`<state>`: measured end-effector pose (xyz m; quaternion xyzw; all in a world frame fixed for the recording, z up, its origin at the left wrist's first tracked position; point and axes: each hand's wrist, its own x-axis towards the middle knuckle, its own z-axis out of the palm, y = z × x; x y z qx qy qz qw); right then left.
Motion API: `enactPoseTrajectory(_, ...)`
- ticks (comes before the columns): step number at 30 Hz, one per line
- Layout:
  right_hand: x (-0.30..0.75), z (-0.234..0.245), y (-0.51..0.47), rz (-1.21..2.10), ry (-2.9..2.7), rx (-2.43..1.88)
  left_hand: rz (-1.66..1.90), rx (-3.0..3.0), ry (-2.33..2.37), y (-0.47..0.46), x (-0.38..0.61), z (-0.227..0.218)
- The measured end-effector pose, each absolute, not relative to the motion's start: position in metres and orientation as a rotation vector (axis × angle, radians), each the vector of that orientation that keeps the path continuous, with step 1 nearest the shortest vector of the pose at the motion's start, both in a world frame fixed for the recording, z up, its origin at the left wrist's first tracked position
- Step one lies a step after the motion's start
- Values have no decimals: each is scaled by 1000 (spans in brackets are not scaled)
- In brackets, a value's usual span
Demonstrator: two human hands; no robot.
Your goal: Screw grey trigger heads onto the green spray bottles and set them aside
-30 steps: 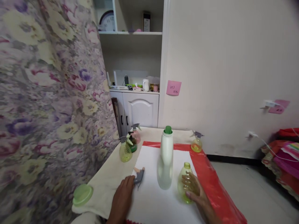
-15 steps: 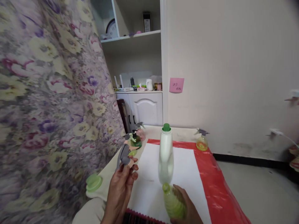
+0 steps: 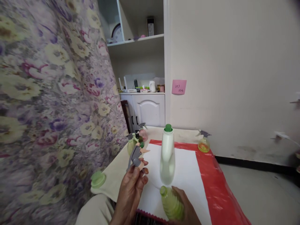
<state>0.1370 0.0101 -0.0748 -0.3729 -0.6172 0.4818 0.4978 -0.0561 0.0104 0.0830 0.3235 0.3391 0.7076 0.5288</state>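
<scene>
A grey and peach trigger spray head (image 3: 136, 157) is pinched in my left hand (image 3: 132, 189), held above the near left part of the white sheet. Its thin tube (image 3: 155, 185) slants down to the right, its end close to the mouth of a yellow-green ribbed bottle (image 3: 170, 201); I cannot tell whether it is inside. My right hand (image 3: 185, 207) wraps the bottle from the right, tilting its open neck to the left. Just beyond stands a tall pale green jug (image 3: 167, 156) with a green spout showing at its top.
A green cap (image 3: 98, 179) lies at the table's left edge. Several spray bottles, including a pink one (image 3: 142, 132), stand at the back left, and a yellowish one (image 3: 203, 144) at the back right. A white sheet (image 3: 187, 168) covers red plastic (image 3: 217, 187). A flowered curtain (image 3: 58, 125) hangs left.
My left hand has moved the spray head to the right, nearer the bottle. The bottle's neck has tipped slightly further left. The view has shifted a little.
</scene>
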Motion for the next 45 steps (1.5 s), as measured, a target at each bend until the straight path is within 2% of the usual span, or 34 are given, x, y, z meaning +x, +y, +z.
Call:
enactPoseTrajectory(6, 135, -89, 16, 1119, -1599, -899, 1491, 967, 1043, 7, -33, 48)
enactPoseTrajectory(13, 137, -105, 21, 993, -1641, -917, 1455, 1029, 1108, 15, -26, 8)
enactPoseTrajectory(25, 123, -128, 18, 1063, -1389, -990, 1362, 1048, 1160, 9, -31, 7)
enactPoseTrajectory(37, 125, -112, 11, 757, -1422, -983, 1284, 1117, 1230, 7, -30, 10)
enactPoseTrajectory(40, 133, -98, 12, 972, -1472, -896, 1213, 1157, 1196, 7, -34, 13)
enactPoseTrajectory(45, 139, -75, 7, 1683, -1053, -661, 1162, 1211, 1096, 8, -36, 19)
